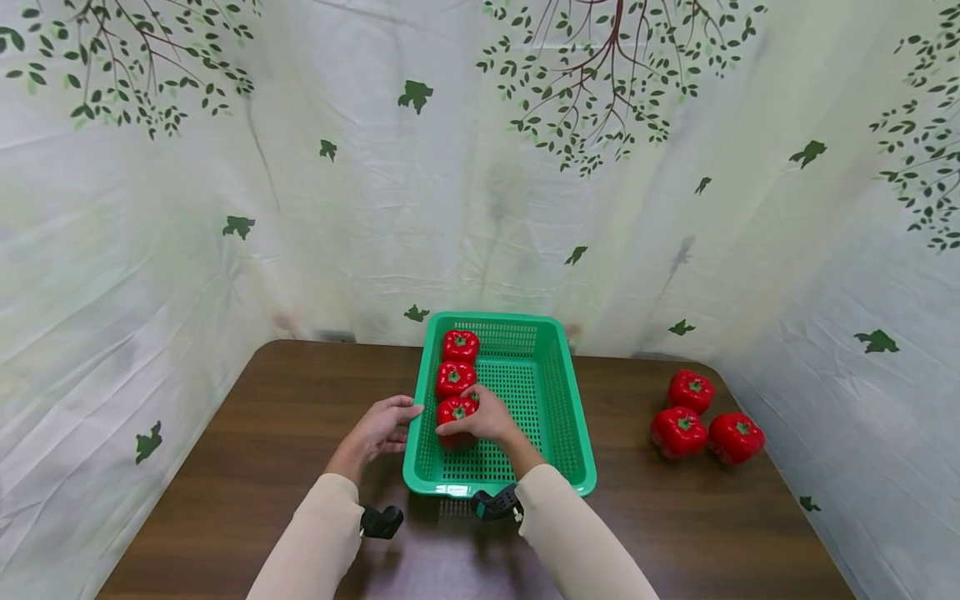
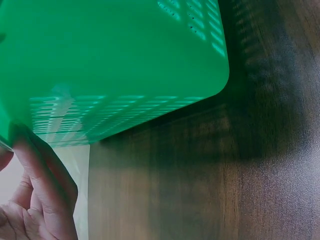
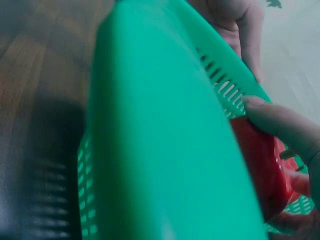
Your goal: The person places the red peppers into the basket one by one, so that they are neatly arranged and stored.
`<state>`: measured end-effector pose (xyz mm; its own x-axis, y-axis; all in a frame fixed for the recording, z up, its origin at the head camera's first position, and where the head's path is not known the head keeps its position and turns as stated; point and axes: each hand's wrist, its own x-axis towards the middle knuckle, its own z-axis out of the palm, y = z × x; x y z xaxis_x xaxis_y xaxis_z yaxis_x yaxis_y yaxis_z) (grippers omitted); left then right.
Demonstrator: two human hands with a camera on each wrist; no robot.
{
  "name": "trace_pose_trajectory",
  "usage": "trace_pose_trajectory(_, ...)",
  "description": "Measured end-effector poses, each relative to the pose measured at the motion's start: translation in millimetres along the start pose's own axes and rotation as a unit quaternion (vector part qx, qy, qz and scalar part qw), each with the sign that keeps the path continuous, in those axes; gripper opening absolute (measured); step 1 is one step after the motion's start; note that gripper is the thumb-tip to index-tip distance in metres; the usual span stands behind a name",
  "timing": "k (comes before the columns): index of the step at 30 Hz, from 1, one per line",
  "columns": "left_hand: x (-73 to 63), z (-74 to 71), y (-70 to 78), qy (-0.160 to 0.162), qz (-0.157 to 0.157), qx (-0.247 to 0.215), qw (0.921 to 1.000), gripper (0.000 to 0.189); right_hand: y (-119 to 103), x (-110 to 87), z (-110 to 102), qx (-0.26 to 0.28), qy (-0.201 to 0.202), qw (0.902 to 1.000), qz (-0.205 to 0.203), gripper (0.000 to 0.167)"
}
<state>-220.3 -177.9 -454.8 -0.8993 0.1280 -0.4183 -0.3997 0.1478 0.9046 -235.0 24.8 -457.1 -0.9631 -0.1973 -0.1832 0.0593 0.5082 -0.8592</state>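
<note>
A green plastic basket with slotted walls stands on the wooden table. Three red bell peppers line its left side from back to front: a far one, a middle one and a near one. My right hand reaches over the front rim and grips the near pepper, thumb on one side and fingers on the other; the right wrist view shows this pepper behind the green wall. At the left rim, my left hand pinches the basket edge, its fingers under the rim.
On the table's right side, several centimetres from the basket, sit three more red peppers: a back one, a front one and a right one. A pale leaf-printed cloth hangs close behind the table and along its sides.
</note>
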Motion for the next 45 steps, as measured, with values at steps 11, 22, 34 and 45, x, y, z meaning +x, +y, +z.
trace_pose_trajectory(11,1.3,1.3,-2.4,0.002,-0.004,0.000,1.0000,0.035,0,-4.2,7,0.011,0.022,0.9996,0.016,0.064)
trace_pose_trajectory(22,1.8,2.7,-0.3,0.001,-0.005,0.001,1.0000,0.035,1,-4.0,10,0.052,0.017,0.9982,0.025,0.066)
trace_pose_trajectory(34,0.1,1.9,0.4,-0.002,0.000,0.001,1.0000,0.036,1,-6.0,6,0.053,0.010,0.9984,0.013,0.066)
trace_pose_trajectory(45,0.6,0.2,-0.6,-0.002,0.001,0.001,1.0000,0.034,4,-10.6,-17,0.067,0.014,0.9975,0.017,0.065)
